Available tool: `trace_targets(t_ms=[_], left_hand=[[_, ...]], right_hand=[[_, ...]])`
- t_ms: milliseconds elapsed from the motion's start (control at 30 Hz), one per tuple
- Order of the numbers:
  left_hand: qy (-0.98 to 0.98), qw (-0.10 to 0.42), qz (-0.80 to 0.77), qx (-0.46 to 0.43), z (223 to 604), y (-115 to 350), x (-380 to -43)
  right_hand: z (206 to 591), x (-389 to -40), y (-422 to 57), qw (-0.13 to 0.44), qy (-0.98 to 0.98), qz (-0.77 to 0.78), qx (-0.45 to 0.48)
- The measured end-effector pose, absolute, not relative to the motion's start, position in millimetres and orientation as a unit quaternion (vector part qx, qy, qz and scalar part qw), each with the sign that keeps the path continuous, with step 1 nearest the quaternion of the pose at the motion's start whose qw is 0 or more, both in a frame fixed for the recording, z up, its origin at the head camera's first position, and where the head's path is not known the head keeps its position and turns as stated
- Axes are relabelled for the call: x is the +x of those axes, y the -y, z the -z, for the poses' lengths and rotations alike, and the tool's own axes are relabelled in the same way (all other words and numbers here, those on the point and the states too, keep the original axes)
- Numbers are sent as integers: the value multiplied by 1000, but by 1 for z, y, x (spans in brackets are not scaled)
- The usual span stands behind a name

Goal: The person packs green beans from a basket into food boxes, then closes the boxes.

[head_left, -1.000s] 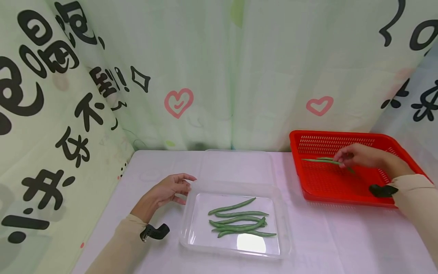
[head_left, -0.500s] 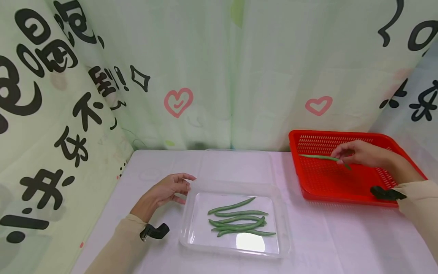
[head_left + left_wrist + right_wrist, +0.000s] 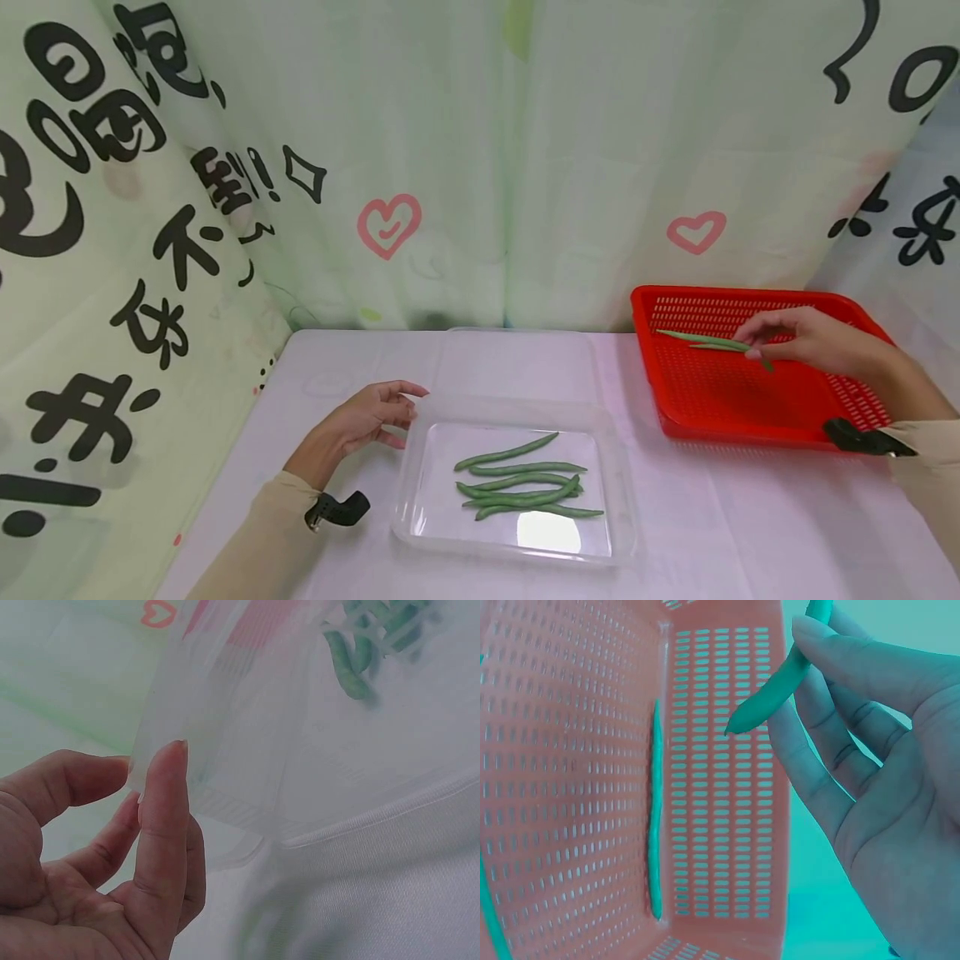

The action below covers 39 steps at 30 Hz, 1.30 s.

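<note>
My right hand (image 3: 802, 337) pinches a green bean (image 3: 772, 694) between thumb and fingers above the red basket (image 3: 720, 425). Below it in the head view, another thin bean (image 3: 711, 347) overlaps the basket's inside. In the right wrist view, a bean (image 3: 656, 817) lies along the foot of the basket wall and part of one more bean (image 3: 491, 915) shows at the left edge. At the far left corner of a clear plastic box (image 3: 626, 500), my left hand (image 3: 375, 417) has its loosely bent fingertips against the rim. Several green beans (image 3: 517, 498) lie in the box, mostly side by side.
A white cloth covers the table (image 3: 337, 550). Pale curtains (image 3: 465, 125) with black writing and pink hearts hang behind and to the left. The basket stands at the back right, a short way from the box.
My right hand still holds a bean over the basket, while the wrist and sleeve have shifted right and slightly down. The left hand and the box stay in place.
</note>
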State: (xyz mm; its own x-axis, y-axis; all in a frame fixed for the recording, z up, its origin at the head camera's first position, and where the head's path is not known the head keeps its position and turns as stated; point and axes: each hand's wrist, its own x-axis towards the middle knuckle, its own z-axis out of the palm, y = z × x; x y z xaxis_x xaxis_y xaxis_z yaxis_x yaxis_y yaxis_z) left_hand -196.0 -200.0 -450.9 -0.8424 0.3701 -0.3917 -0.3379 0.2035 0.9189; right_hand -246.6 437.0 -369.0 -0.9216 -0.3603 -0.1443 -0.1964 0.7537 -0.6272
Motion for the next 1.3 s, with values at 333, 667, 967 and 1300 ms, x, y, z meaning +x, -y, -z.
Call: trace_targets(t_ms=[333,667,967,1300], left_hand=[[-725,278,-630,9,450,200,-196],[-720,279,-636,9,451,200,-195],[-716,281,-639,14,451,200,-195],[-718,280,-637,7,451,199,-196]], right_hand=[[364,-234,-408,129,-908,347,-197],[362,-221,-362,158,-882,375,-238],[363,-211,-327,134,-883,373,-251],[372,-202,-287,172,-870,380,-263]])
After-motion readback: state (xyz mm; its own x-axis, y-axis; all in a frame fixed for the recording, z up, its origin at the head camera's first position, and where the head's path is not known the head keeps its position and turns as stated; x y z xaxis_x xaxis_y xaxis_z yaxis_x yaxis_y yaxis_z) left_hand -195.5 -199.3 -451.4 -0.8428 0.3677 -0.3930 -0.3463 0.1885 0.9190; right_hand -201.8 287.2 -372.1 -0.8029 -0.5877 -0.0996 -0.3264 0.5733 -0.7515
